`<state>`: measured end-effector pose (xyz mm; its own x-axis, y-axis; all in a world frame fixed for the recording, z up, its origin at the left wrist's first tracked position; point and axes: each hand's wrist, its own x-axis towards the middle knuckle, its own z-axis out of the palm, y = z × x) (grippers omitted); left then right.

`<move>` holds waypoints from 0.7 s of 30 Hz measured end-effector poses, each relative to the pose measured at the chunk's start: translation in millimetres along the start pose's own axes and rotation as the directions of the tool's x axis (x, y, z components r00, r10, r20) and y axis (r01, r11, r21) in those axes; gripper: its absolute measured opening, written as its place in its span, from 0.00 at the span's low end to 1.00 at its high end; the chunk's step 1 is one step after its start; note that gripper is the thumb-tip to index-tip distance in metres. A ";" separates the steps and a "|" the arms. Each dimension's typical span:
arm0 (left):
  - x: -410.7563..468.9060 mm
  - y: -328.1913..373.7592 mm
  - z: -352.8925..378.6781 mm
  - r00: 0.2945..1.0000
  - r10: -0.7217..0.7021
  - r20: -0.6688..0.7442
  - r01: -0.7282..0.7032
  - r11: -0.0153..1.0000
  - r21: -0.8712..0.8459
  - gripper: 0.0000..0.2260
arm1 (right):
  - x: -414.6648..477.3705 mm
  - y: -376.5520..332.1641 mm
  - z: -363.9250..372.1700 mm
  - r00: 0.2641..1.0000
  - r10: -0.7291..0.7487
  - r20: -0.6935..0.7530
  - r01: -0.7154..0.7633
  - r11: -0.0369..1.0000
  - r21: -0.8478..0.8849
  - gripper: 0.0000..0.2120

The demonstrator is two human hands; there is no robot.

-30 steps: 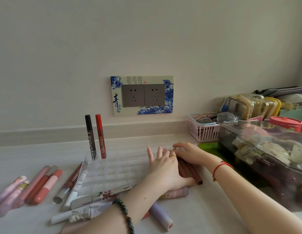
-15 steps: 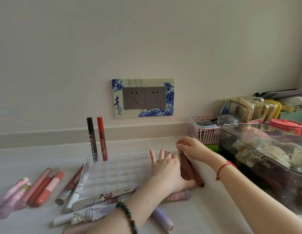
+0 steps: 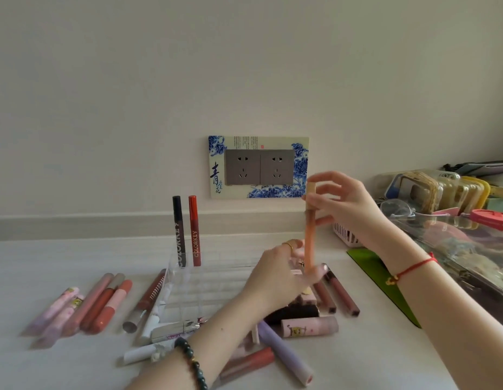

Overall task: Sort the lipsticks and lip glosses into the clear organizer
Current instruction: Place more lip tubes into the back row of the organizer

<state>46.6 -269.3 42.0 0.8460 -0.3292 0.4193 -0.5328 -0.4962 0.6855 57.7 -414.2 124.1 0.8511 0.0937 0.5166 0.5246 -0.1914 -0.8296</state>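
**Peach gloss held upright beside a nearly bare organizer**

A person's two hands hold a peach lip gloss (image 3: 309, 237) upright above the counter (image 3: 365, 358). The right hand (image 3: 343, 209) pinches the capped top between thumb and curled fingers. The left hand (image 3: 275, 277), a ring on one finger, closes its fingertips round the bottom end. The two-ended grip appears meant to steady the slim tube and keep it vertical, as it would need to stand to drop into a narrow cell.

The clear organizer (image 3: 205, 285) sits on the counter just left of the left hand and lower than the raised tube. Its right edge is hidden behind that hand, so contact cannot be judged. Two tubes already stand side by side in its far row, well left of the right hand: a black-capped gloss (image 3: 179, 229) and a red-capped gloss (image 3: 194, 229).

Most of the sorting looks undone. Brown tubes (image 3: 341, 294) and a pink lipstick (image 3: 309, 326) lie flat just right of the left hand, and a purple tube (image 3: 284, 353) lies beside the left forearm. A cluster of pink and coral tubes (image 3: 98, 302) lies beyond the organizer, far left of both hands. A pink basket (image 3: 346, 235) sits just behind the right wrist.
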 end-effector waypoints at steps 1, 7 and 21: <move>-1.1 -0.8 -6.7 0.999 0.002 -0.033 -0.005 0.996 -0.092 0.13 | -0.1 -4.9 5.7 1.000 -0.028 -0.003 0.028 1.000 0.006 0.10; -7.8 -13.8 -44.4 0.988 -0.014 -0.151 -0.028 0.963 -0.269 0.01 | 3.9 -21.2 42.0 0.993 -0.115 0.003 0.115 0.992 0.049 0.12; -32.1 -53.6 -124.2 0.881 -0.026 -0.472 -0.128 0.949 -0.289 0.06 | 22.7 -31.1 111.9 0.975 -0.223 0.003 0.223 0.975 0.007 0.20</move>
<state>50.2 -132.3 65.7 0.7673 0.1020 0.6331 -0.6084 -0.1962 0.7690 63.0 -296.8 137.9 0.7128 0.1370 0.6878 0.7012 -0.1588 -0.6950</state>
